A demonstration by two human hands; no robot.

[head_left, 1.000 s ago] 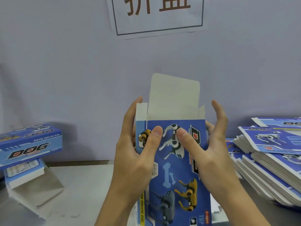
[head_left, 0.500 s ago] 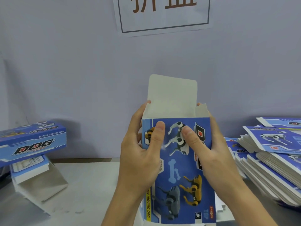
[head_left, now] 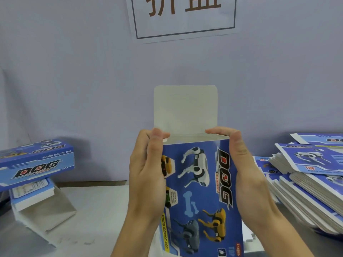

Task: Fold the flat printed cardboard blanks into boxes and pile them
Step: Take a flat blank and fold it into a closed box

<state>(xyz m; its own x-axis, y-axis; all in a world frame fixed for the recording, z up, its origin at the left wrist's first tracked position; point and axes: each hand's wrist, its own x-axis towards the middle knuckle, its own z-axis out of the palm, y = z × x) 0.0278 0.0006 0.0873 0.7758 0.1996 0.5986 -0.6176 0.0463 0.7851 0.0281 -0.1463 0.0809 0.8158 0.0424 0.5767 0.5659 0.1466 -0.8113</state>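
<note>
A: From the head camera, how do the hands sit?

B: The left hand (head_left: 148, 173) grips the left edge of the upright blue box (head_left: 200, 197), fingers curled over its top corner. The right hand (head_left: 243, 173) clasps the right edge, fingers hooked over the rim.

A: And around that grip?

B: The pale top flap (head_left: 185, 108) stands above both hands. Flat blanks (head_left: 306, 182) pile to the right; finished boxes (head_left: 35, 164) lie left.

The left hand (head_left: 148, 169) is held against the left side of the box (head_left: 200, 191), the right hand (head_left: 243, 169) against its right side. Fingers of both are curled inward over the box's open top edge.
</note>
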